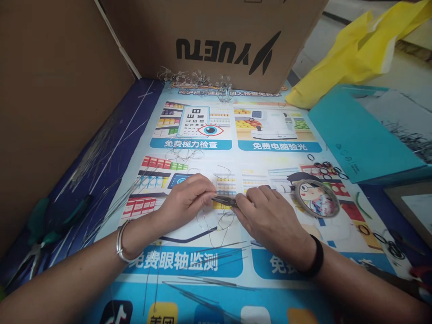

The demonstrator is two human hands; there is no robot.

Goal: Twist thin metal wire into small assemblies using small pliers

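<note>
In the middle of the head view, my right hand (270,218) is closed around a pair of pliers (225,201). The jaws of the pliers point left and reach the fingertips of my left hand (189,198). Those left fingers are pinched together, gripping thin wire (216,227) whose loops hang just below the pliers. The exact grip point is hidden by the fingers. Several straight wires (209,283) lie in front of my hands, and more curled wire (184,153) rests beyond the left hand.
Cardboard walls (216,27) stand behind and at left. Green-handled pliers (42,225) and a wire bundle (91,153) lie left. At right are a tape roll (332,211), black rings (326,171), a teal box (364,135) and yellow cloth (347,54). Beaded wire pieces (202,80) sit at the back.
</note>
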